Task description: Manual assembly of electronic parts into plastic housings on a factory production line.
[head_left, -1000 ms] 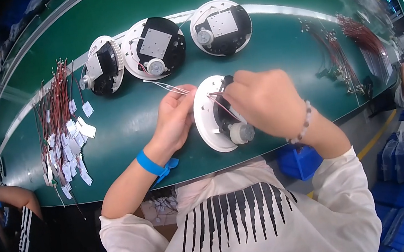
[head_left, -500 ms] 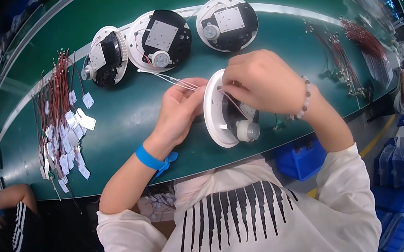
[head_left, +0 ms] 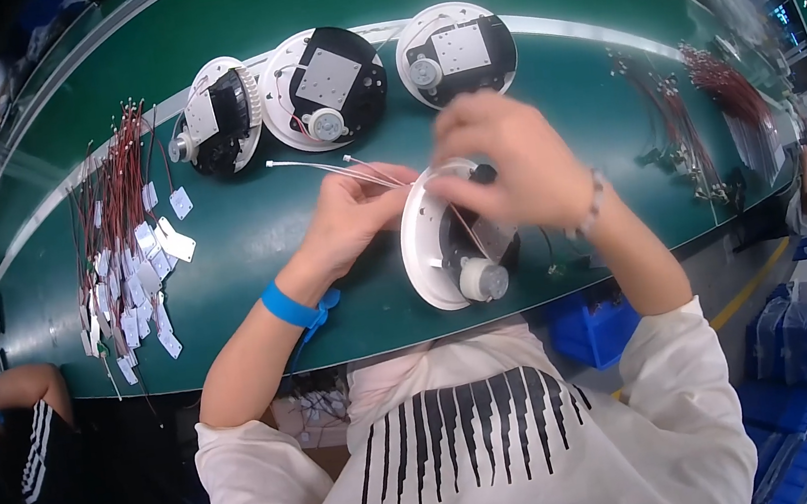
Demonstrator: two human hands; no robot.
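Observation:
A round white-and-black motor assembly (head_left: pixel 424 254) stands tilted on edge in front of me, a white motor (head_left: pixel 483 279) at its lower side. My left hand (head_left: pixel 358 212) is closed at its white rim, pinching thin white wires (head_left: pixel 317 165) that stick out to the left with small connectors at their ends. My right hand (head_left: pixel 518 162), smeared by motion, is over the upper part of the assembly. Its fingertips are too blurred to show whether they grip anything. A reddish wire (head_left: pixel 469 229) runs down inside the assembly from beneath that hand to the motor.
Three similar assemblies (head_left: pixel 327 78) stand in a row behind. Red-wired boards (head_left: pixel 129 276) lie in a heap at left; more wire bundles (head_left: pixel 726 91) lie at right. A blue bin (head_left: pixel 594 329) sits below the table edge (head_left: pixel 169 392). Another person's arm (head_left: pixel 28 394) is at far left.
The assembly has tipped a little and come slightly nearer to me. The right hand has shifted up and left over the rim; the white wires have spread apart.

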